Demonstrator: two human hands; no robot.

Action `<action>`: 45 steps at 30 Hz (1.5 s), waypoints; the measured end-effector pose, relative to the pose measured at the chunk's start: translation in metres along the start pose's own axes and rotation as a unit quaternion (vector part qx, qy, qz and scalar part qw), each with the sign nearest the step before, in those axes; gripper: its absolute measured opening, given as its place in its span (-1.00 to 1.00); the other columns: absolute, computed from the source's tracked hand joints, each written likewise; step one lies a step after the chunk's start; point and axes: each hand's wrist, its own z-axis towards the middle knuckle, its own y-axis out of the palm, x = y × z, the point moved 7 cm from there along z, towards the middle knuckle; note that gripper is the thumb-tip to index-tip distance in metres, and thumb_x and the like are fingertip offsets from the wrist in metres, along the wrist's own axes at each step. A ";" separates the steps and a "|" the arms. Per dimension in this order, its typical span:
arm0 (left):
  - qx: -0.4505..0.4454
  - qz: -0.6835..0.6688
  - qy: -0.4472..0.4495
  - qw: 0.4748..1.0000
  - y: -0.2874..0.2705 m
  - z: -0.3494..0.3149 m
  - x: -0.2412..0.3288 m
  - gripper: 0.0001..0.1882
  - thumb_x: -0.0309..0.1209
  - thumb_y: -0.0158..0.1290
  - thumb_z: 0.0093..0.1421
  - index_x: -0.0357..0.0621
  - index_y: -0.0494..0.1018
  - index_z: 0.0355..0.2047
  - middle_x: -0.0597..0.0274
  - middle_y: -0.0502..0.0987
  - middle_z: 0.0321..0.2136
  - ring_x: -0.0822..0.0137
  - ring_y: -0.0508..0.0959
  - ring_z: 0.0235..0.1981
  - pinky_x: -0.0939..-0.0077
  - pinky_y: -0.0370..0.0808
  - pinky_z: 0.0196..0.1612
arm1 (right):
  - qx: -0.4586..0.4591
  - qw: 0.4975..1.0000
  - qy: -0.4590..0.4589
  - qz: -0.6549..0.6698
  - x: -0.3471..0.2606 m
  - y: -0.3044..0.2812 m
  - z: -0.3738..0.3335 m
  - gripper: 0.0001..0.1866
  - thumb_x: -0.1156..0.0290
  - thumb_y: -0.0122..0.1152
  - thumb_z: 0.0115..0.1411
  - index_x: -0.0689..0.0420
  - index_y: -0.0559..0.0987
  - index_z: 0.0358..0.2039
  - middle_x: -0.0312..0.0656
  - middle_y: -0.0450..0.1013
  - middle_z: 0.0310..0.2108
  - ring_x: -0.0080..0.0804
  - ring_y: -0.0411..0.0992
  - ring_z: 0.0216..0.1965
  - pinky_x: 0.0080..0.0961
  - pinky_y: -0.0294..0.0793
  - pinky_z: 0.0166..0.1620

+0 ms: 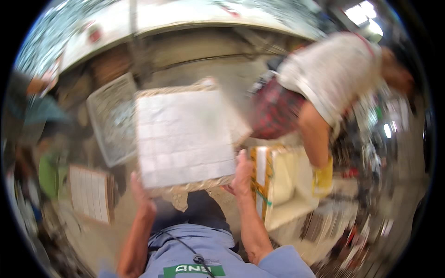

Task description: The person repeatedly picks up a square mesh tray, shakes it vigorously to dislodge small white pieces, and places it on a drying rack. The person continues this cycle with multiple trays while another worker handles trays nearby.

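Observation:
Held out in front of me is a square white panel [185,139] with faint grid lines and a rough tan rim, like a board faced with tiles. My left hand [144,197] grips its near left corner. At the near right corner, my right hand [242,173] is closed on its edge. The fingertips of both hands are partly hidden beneath it. Motion blurs the picture, so I cannot tell whether it is one board or several stacked. Another pale board [237,125] shows behind its right side.
At right a co-worker [329,78] bends over, a yellow glove [322,178] beside a white foam box [289,217] with yellow tape. A plastic crate [103,134] and striped boards [90,192] stand at left. A long white table [185,16] crosses the back; another person's hand [37,85] is far left.

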 end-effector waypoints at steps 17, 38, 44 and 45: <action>-0.358 0.362 -0.071 0.858 -0.097 -0.089 0.028 -0.50 -0.09 -0.33 0.23 -0.23 0.15 0.01 0.15 0.28 -0.07 0.35 0.25 -0.04 0.51 0.15 0.02 | 0.494 0.822 0.090 0.270 0.188 -0.107 -0.418 -0.56 0.19 0.02 0.11 0.19 0.29 -0.78 -0.40 0.20 -0.69 -0.64 0.10 -0.61 -0.53 0.08 -0.57; -0.491 0.579 -0.068 0.647 -0.083 -0.289 -0.278 -0.48 -0.03 -0.12 0.11 -0.31 0.39 -0.22 0.08 0.43 -0.29 0.27 0.38 -0.26 0.42 0.27 -0.17 | 0.722 0.522 0.178 0.419 0.393 -0.249 -0.577 -0.56 0.24 -0.07 0.15 0.19 0.25 -0.79 -0.38 0.17 -0.72 -0.61 0.06 -0.64 -0.53 0.07 -0.57; -0.468 0.662 -0.050 0.583 -0.043 -0.297 -0.358 -0.41 0.02 -0.11 0.07 -0.40 0.40 -0.26 0.02 0.45 -0.34 0.26 0.39 -0.31 0.40 0.28 -0.20 | 0.728 0.470 0.210 0.452 0.419 -0.274 -0.528 -0.56 0.20 -0.06 0.15 0.35 0.37 -0.68 -0.26 0.30 -0.60 -0.53 0.20 -0.55 -0.50 0.24 -0.43; -0.468 0.684 -0.041 0.558 -0.035 -0.305 -0.374 -0.39 0.03 -0.11 0.07 -0.42 0.40 -0.26 0.00 0.45 -0.33 0.24 0.39 -0.31 0.40 0.28 -0.19 | 0.734 0.457 0.215 0.454 0.420 -0.279 -0.524 -0.55 0.20 -0.06 0.15 0.41 0.38 -0.61 -0.20 0.33 -0.55 -0.49 0.24 -0.50 -0.49 0.27 -0.38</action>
